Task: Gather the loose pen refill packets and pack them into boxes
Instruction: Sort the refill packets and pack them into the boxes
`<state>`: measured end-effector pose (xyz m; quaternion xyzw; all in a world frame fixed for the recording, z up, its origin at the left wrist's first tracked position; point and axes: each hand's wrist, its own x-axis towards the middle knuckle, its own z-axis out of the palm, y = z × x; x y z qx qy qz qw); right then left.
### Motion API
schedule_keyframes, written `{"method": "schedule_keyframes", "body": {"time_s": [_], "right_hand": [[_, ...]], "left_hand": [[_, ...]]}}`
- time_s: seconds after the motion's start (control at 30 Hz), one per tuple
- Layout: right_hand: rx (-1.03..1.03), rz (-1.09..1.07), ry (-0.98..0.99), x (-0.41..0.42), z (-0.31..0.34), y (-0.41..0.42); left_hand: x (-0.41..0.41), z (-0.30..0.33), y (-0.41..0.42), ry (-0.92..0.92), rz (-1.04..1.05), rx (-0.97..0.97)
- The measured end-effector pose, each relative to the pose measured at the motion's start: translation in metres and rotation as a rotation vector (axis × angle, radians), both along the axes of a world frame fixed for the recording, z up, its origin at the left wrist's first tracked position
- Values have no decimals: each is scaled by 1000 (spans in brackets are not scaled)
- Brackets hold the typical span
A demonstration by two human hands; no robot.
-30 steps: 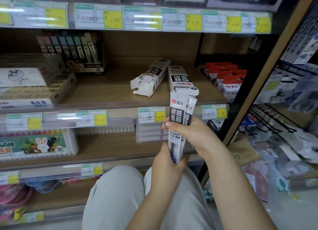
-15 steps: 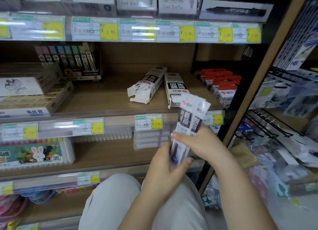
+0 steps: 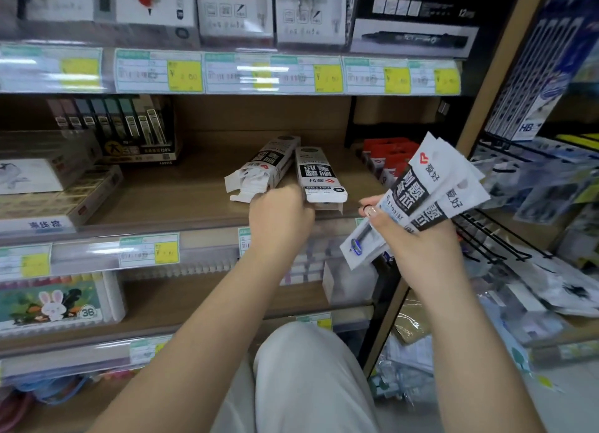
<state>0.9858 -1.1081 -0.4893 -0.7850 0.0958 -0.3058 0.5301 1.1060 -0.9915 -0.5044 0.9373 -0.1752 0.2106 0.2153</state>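
1. Refill packets [image 3: 418, 202], at least two fanned out, are pinched in the right hand [image 3: 418, 241], held off the shelf near its front right corner.
2. Left hand [image 3: 280, 215] reaches to the shelf's front edge, fingers curled at the boxes; whether it grips one, I cannot tell.
3. Two boxes: an open box [image 3: 262, 170] and a second box [image 3: 319, 176], lying side by side.
4. Likely step: fetching a box; next, slide packets inside.
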Motion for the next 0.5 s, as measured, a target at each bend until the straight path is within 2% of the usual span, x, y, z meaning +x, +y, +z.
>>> {"method": "schedule_keyframes", "body": {"time_s": [0.1,0.27,0.5], "right_hand": [[-6,-9,-12,-1,0,-1],[33,-8,-58,0,3,0],[108,18,-58,-3,10,8]], "left_hand": [[2,10,2,-30,16,-17],[-7,31,17,-162,-2,-159],[-55,74,45,-308,-151,-412]]}}
